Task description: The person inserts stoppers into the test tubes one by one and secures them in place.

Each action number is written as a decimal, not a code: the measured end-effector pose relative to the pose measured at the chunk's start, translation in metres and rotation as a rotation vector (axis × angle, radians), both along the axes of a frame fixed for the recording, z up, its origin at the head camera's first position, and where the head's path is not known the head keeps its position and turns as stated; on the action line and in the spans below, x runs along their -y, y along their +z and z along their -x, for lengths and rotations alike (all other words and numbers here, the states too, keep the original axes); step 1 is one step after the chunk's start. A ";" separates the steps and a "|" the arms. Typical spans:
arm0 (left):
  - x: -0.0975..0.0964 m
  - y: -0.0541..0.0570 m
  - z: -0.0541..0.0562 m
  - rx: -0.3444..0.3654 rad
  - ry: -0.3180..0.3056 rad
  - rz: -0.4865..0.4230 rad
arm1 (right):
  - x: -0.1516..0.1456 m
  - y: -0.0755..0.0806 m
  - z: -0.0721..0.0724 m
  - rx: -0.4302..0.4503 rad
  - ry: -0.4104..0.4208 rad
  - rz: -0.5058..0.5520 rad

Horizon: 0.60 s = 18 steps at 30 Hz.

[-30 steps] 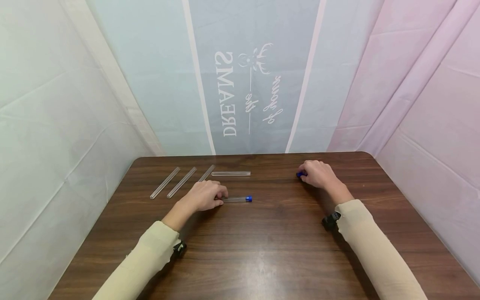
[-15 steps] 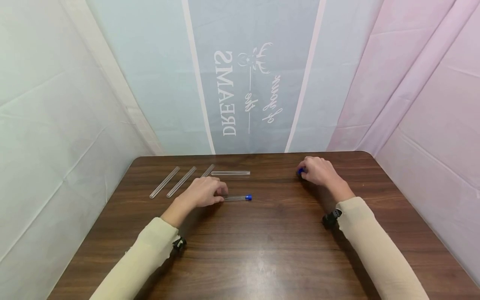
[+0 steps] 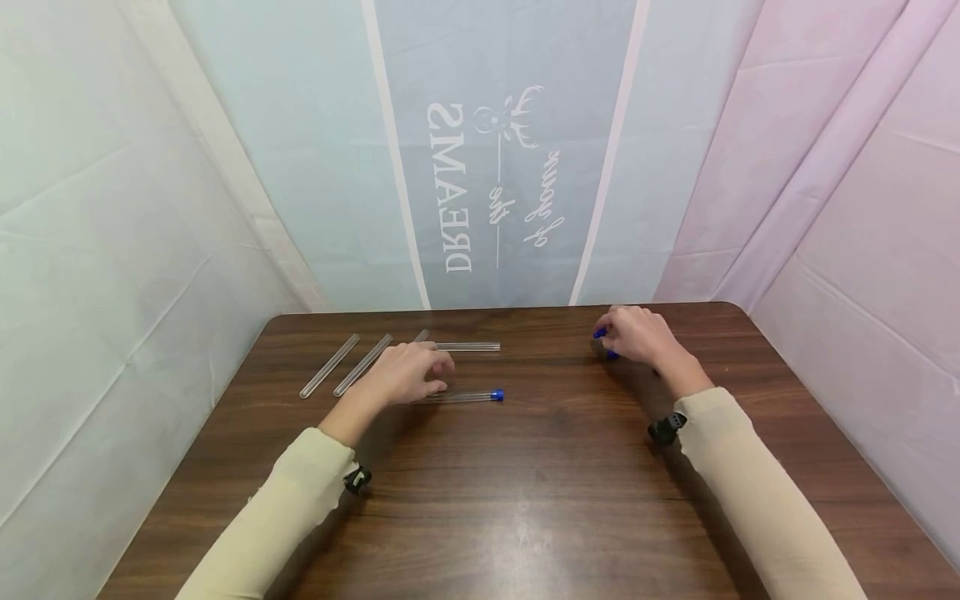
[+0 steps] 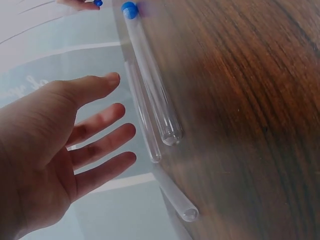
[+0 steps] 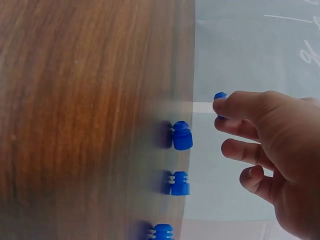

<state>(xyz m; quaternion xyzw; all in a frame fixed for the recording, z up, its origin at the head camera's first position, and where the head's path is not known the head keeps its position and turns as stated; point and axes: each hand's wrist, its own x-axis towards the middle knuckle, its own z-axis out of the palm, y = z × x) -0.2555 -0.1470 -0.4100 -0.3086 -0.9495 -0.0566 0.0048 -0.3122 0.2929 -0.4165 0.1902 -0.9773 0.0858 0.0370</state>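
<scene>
My left hand [image 3: 405, 375] hovers with spread fingers over a clear test tube [image 3: 467, 397] that lies on the table with a blue stopper [image 3: 498, 395] in its end. In the left wrist view nothing sits in that hand [image 4: 55, 135], and the stoppered tube [image 4: 152, 80] lies beyond its fingertips. At the back right my right hand [image 3: 639, 335] pinches a blue stopper [image 5: 220, 95] between thumb and index finger, lifted off the table. Below it in the right wrist view are loose blue stoppers, one nearest [image 5: 182, 136], then another [image 5: 180, 184] and a third [image 5: 163, 232] cut by the frame edge.
Test tubes without stoppers lie along the table's back left: one slanted [image 3: 330, 365], another beside it [image 3: 363, 365], a third partly hidden by my left hand, and one sideways [image 3: 471, 347]. A printed cloth backdrop [image 3: 510, 283] hangs behind the brown table [image 3: 510, 483].
My left hand has let go of the stoppered tube and risen slightly from it. My right hand has lifted a blue stopper off the table, uncovering another beneath.
</scene>
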 end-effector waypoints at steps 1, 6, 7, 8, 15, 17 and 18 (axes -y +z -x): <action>0.000 0.000 0.000 0.004 0.003 -0.001 | 0.001 -0.001 0.000 0.003 0.002 0.004; 0.000 0.001 0.004 -0.009 0.004 0.008 | 0.003 -0.002 -0.001 0.007 0.013 0.019; 0.000 0.002 0.006 -0.016 0.006 0.015 | 0.003 -0.002 -0.002 0.006 0.013 0.025; 0.000 0.003 0.007 -0.021 0.007 0.022 | 0.004 -0.001 -0.003 0.005 0.016 0.031; 0.001 0.012 0.016 -0.025 0.020 0.034 | 0.010 0.006 -0.009 -0.001 0.021 0.082; 0.001 0.013 0.018 -0.018 0.027 0.028 | 0.012 0.006 -0.010 0.002 0.022 0.096; 0.002 0.013 0.019 -0.014 0.031 0.026 | 0.012 0.006 -0.011 0.005 0.024 0.103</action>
